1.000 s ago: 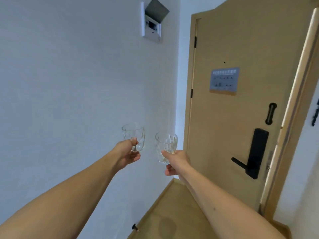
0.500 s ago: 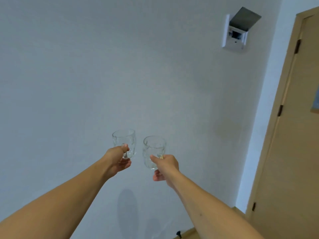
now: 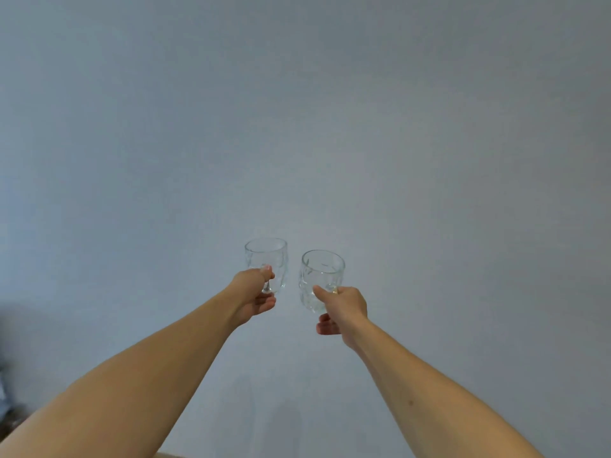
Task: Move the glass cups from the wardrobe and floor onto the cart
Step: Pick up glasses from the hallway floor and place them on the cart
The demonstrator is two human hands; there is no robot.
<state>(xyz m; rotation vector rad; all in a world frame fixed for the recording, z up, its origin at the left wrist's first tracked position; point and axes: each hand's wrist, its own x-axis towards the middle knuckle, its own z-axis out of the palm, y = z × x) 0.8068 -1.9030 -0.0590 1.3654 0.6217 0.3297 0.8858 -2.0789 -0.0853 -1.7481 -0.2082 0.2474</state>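
The view is swinging left: door and wall box are gone, leaving only wall (image 3: 297, 127) behind the cups (image 3: 266, 259).

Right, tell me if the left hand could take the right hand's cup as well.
Probably not. The left hand already grips its own cup, so no fingers are free. The other cup is close beside it, apart, with nothing between, held by the right hand. The left would need to set its cup down first.
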